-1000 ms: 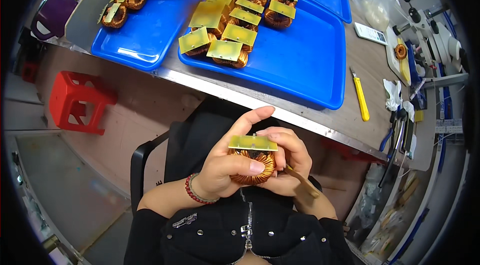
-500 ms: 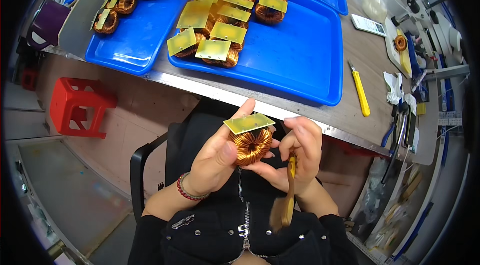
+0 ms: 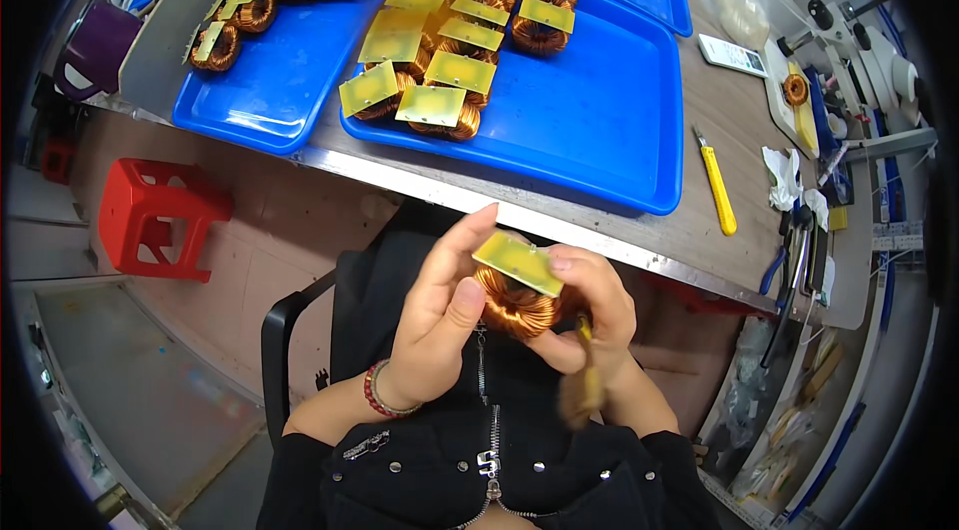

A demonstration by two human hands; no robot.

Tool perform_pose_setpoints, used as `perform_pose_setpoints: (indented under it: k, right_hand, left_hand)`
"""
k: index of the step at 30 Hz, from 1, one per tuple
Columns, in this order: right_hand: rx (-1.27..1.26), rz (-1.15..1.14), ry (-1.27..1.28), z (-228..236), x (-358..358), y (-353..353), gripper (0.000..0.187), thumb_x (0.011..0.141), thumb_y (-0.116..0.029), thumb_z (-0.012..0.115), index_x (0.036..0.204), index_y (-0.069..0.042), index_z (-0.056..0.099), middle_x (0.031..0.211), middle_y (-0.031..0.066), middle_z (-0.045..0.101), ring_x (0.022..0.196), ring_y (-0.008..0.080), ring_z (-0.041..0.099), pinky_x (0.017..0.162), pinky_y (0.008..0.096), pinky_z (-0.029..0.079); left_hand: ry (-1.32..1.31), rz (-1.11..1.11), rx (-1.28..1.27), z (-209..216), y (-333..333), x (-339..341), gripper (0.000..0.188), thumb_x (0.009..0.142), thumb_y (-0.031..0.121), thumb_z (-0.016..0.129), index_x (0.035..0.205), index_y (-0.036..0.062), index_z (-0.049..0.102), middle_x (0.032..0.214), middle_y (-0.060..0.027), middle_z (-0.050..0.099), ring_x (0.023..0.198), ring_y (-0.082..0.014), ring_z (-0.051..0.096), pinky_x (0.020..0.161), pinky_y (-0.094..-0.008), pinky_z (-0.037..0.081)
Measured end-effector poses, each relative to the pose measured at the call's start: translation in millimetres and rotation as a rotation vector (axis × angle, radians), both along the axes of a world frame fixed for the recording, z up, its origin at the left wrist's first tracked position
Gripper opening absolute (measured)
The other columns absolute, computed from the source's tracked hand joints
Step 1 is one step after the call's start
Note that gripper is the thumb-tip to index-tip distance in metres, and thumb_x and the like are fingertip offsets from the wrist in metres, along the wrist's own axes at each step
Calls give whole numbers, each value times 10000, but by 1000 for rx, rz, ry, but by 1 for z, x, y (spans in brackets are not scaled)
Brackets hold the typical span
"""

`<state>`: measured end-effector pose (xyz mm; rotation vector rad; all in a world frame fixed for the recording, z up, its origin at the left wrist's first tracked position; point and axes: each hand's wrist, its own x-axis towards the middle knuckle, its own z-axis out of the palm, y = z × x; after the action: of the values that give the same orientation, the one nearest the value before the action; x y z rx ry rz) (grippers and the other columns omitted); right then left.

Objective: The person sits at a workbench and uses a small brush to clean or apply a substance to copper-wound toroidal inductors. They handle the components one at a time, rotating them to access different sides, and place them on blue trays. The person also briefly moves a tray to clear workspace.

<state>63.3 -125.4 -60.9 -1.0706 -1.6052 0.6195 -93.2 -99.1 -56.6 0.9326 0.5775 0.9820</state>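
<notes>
"Where's the copper coil [image 3: 517,315]?"
"Between left hand [image 3: 428,335] and right hand [image 3: 601,308], yellow-green board [image 3: 519,262] uppermost. The right clamps it, grasping a brush [image 3: 585,375] too; the left cups alongside, though I can't tell whether it grips."
"Beyond?"
"The worktop [image 3: 654,238], bearing a blue tray [image 3: 599,115] of similar coils [image 3: 462,122] and a yellow knife [image 3: 718,194]."

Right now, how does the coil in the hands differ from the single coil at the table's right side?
The held coil carries a flat yellow-green board; the single coil shows none. The held coil is in the right hand; the single coil sits untouched. The held coil looks bigger than the single coil, perhaps being nearer. Both are rings of copper-coloured wire.
</notes>
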Motion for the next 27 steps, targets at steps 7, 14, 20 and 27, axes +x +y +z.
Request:
perform_pose_setpoints:
  k: [7, 14, 20, 27]
  right_hand:
    - [1, 63, -125, 12, -15, 1, 557, 626, -128, 770, 1131, -91, 538, 1007, 82, 468, 626, 145, 519, 534, 263, 447]
    - [265, -251, -430, 4, 3, -22, 203, 727, -197, 696, 815, -60, 574, 869, 83, 510, 515, 143, 468, 441, 248, 337]
    - [305, -547, -606, 10, 20, -5, 150, 644, -2, 700, 740, -83, 616, 825, 85, 545, 473, 182, 495, 410, 264, 384]
    - [153, -491, -489, 28, 22, -19, 171, 656, 38, 701, 738, -22, 564, 880, 126, 511, 563, 167, 518, 465, 247, 415]
  left_hand:
    - [-320, -146, -385, -6, 1, -15, 675, 911, 329, 473, 1389, -11, 141, 1112, -110, 452, 958, -182, 485, 862, -306, 388]
    - [-440, -58, -447, -7, 2, -9, 673, 929, 476, 284, 1376, -16, 178, 1115, -151, 485, 1025, -256, 491, 844, -369, 414]
    - [-488, -90, -438, -9, -8, -16, 690, 925, 480, 289, 1376, -25, 159, 1127, -158, 484, 1087, -283, 475, 887, -391, 407]
    - [-400, -53, -290, -9, -6, -18, 738, 906, 475, 369, 1380, -34, 121, 1155, -178, 469, 1156, -313, 440, 918, -395, 391]
